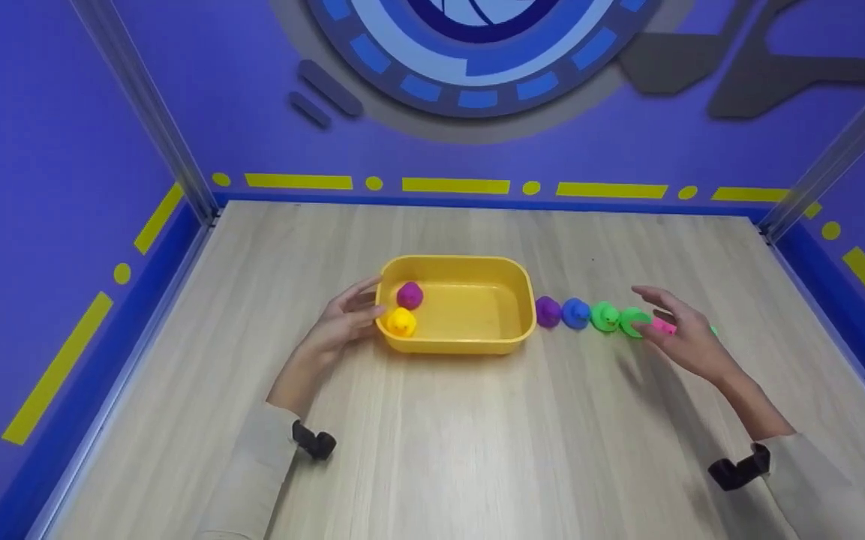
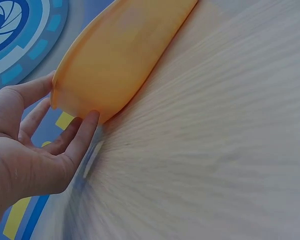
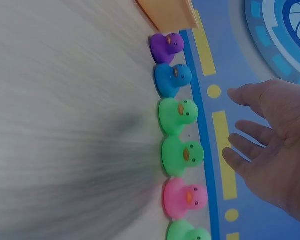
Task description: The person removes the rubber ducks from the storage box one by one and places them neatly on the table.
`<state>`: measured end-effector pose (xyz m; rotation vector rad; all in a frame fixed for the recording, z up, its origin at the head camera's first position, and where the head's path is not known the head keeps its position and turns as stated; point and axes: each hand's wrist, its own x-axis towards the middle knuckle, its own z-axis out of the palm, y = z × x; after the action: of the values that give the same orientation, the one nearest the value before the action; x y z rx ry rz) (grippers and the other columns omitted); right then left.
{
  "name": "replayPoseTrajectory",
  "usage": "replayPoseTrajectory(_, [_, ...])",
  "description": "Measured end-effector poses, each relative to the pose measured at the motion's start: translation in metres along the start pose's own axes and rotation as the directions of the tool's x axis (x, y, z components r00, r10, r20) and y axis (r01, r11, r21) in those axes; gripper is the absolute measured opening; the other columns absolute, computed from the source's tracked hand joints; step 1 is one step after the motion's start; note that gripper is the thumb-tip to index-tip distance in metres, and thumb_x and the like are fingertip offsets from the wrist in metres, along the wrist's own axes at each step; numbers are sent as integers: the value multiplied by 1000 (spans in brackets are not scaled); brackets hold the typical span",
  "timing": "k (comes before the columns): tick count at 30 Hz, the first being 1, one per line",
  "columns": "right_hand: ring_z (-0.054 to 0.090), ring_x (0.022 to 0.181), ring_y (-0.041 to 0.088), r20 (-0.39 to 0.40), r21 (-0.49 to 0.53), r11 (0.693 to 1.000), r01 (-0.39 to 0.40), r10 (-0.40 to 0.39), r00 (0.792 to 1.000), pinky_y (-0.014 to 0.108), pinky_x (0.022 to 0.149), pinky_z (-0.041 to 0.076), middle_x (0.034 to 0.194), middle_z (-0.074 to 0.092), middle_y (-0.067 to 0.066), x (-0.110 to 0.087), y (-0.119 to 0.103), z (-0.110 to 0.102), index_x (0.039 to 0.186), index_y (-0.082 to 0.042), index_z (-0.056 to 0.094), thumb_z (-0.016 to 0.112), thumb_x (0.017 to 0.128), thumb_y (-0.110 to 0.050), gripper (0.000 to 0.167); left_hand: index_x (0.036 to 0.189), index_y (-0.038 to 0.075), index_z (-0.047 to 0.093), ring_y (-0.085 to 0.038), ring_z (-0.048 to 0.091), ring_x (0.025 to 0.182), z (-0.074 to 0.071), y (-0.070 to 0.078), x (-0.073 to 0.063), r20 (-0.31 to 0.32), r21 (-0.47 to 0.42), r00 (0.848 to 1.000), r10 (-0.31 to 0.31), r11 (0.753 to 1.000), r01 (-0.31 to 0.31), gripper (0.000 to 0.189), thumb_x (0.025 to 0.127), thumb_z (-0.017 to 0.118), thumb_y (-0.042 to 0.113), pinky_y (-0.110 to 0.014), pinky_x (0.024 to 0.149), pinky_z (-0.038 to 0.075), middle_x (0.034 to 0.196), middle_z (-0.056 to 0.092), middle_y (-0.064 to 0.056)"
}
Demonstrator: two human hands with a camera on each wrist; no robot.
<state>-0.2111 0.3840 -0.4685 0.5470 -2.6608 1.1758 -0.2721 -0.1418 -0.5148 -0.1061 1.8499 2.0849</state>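
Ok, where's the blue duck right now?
In the head view, the blue duck is right of the yellow tub, in the row between a purple duck and a green duck.

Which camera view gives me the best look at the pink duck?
The right wrist view: the pink duck shows its body, eyes and orange beak there, clear of the right hand. The head view shows only part of it, small and partly covered by that hand. The left wrist view doesn't show it.
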Motion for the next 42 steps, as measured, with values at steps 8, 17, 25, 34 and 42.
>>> replayPoseTrajectory(8, [54,133,24,25,21,1000,9,-10,1000,1,101,39,143,57,25,22,-11,15,145,2,52,70,95,-4,53,152,24,49,-32,53,136,-3,1,1,14,-2,1000,13,1000,-13,60,97,68,9,-40,106,54,155,44,-11])
replayPoseTrajectory(17, [52,136,31,118,48,999,-8,3,993,21,109,48,147,55,22,42,-28,28,145,0,52,67,98,-7,50,149,25,52,-28,54,134,-4,-1,0,-5,-7,1000,11,1000,-11,57,97,70,10,-38,105,54,152,47,-9])
replayPoseTrajectory(25, [49,137,43,196,54,998,-17,6,981,57,110,44,147,54,23,58,-41,42,144,1,50,66,98,-6,49,150,26,52,-28,55,134,-3,-1,0,0,-4,1000,7,1000,-7,59,96,70,11,-38,105,54,153,47,-9])
replayPoseTrajectory(34, [54,133,43,232,91,996,10,-31,972,55,106,49,144,56,23,66,-49,59,143,3,51,68,97,-4,50,149,28,52,-27,54,134,-3,-3,0,-1,4,1000,5,1000,-5,58,96,71,13,-37,104,53,152,47,-7])
replayPoseTrajectory(42, [55,133,43,254,142,990,-23,-14,967,57,106,48,148,53,23,74,-57,70,148,0,46,67,98,-9,54,149,24,53,-27,59,128,-2,-3,1,7,3,1000,26,1000,-26,57,97,70,11,-35,99,57,151,48,-10])
